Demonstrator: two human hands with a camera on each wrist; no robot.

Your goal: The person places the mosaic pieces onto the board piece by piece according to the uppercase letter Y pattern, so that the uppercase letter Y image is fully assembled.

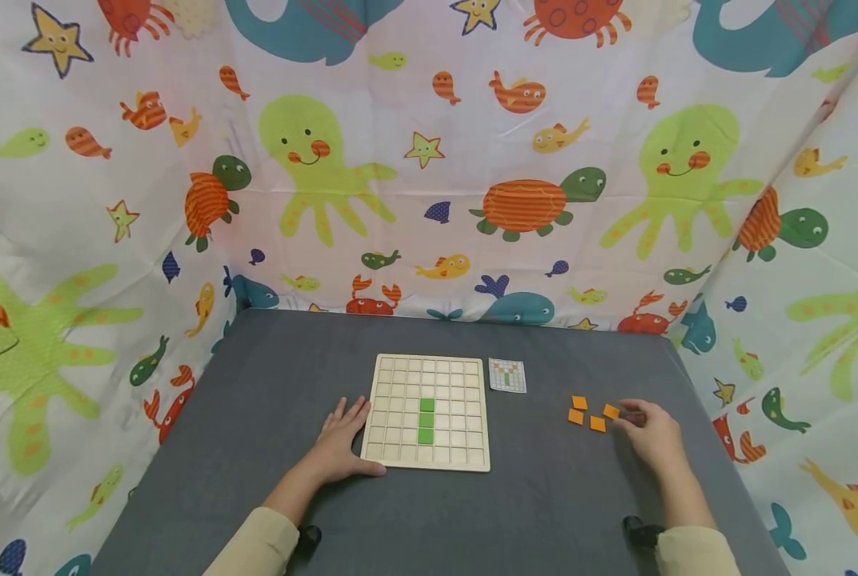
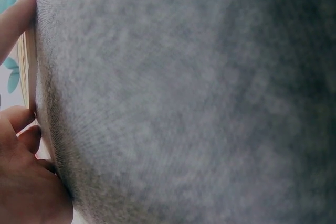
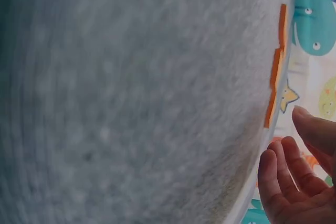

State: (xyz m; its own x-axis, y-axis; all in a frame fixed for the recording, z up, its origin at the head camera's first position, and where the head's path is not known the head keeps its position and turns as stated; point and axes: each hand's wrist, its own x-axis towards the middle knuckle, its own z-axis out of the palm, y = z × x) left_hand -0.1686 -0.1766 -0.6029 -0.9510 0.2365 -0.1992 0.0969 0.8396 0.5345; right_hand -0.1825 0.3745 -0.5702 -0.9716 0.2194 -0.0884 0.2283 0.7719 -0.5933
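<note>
A pale wooden grid board [image 1: 393,412] lies flat on the grey table. Three green square tiles [image 1: 426,420] stand in one column of its squares. My left hand [image 1: 338,448] rests at the board's left side, fingers spread along the edge and thumb by the near corner; in the left wrist view its fingers [image 2: 16,19] touch the board's edge [image 2: 30,72]. On the right lie several orange square tiles [image 1: 598,424]. Beside the rightmost one is my right hand [image 1: 652,438]. The right wrist view shows its thumb and bent fingers [image 3: 286,171] apart, holding nothing.
A small printed pattern card [image 1: 507,376] lies just right of the board, showing a coloured grid. Dark straps or cameras [image 1: 641,532] sit at both wrists. A curtain [image 1: 429,184] with sea animals hangs behind and beside the table [image 1: 530,512].
</note>
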